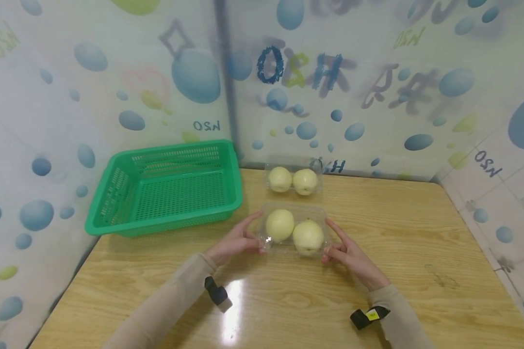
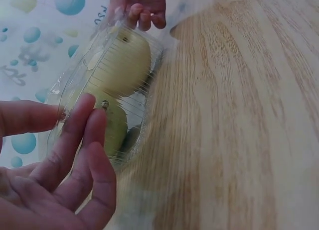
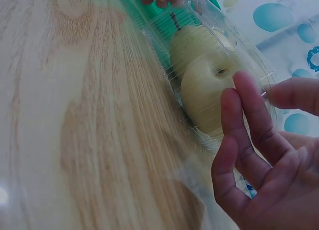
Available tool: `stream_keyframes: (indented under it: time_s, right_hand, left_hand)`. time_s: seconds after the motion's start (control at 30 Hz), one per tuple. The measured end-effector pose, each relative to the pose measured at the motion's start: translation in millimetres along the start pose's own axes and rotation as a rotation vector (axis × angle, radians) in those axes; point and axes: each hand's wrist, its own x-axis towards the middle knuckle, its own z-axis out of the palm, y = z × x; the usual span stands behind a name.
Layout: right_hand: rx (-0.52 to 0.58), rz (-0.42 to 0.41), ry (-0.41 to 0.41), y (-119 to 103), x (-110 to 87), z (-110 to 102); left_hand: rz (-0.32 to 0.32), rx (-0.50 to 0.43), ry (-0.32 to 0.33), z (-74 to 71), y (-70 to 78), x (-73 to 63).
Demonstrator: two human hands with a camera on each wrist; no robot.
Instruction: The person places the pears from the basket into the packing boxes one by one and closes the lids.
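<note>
Two pale yellow pears (image 1: 308,237) lie side by side in a clear plastic box (image 1: 300,211) at the middle of the table. My left hand (image 1: 236,242) pinches the left end of the box's rim between thumb and fingers, plain in the left wrist view, where the hand (image 2: 65,170) partly covers a pear (image 2: 117,125). At the opposite end, my right hand (image 1: 353,254) pinches the rim likewise. In the right wrist view its thumb and forefinger meet at the plastic edge, beside a pear (image 3: 204,95). A ribbed clear wall shows around the fruit.
A second clear box holding two pears (image 1: 280,179) stands behind, close to the patterned backdrop (image 1: 349,97). Left of both boxes is a green perforated basket (image 1: 181,194). The wooden table (image 1: 419,252) runs up to the backdrop at the rear and sides.
</note>
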Motion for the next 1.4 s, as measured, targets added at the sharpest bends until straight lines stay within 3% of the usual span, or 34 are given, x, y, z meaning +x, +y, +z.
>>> stream_keyframes:
  time_s: [0.23,0.6,0.67,0.87,1.07,1.13,1.27,1.4]
  right_hand:
    - [0.001,-0.011,-0.007,-2,5.0,-3]
    - [-0.052,-0.035,0.008,-2,12.5,-8]
    - [-0.056,-0.040,0.006,-2,12.9,-9]
    - [-0.088,-0.049,0.023,-5,10.5,-11]
    - [-0.103,-0.053,0.041,-3,10.6,-15]
    - [-0.095,-0.050,0.036,-3,10.6,-16]
    - [-0.087,-0.073,0.014,-3,8.3,-16]
    - [-0.124,-0.099,0.004,-6,4.2,-16]
  left_hand:
    - [0.001,0.022,0.007,-0.5,0.2,1.1]
    - [0.027,0.169,0.053,1.4,7.8,5.0]
    - [0.059,0.265,0.056,2.0,9.6,4.2]
    - [0.126,0.684,0.110,9.7,23.6,-1.6]
    - [0.087,0.810,0.134,15.4,36.8,-6.3]
    - [0.103,0.854,0.133,16.6,42.6,-8.1]
    - [0.200,0.945,0.143,17.6,56.3,-12.4]
    - [0.329,1.029,0.204,13.2,69.7,-14.5]
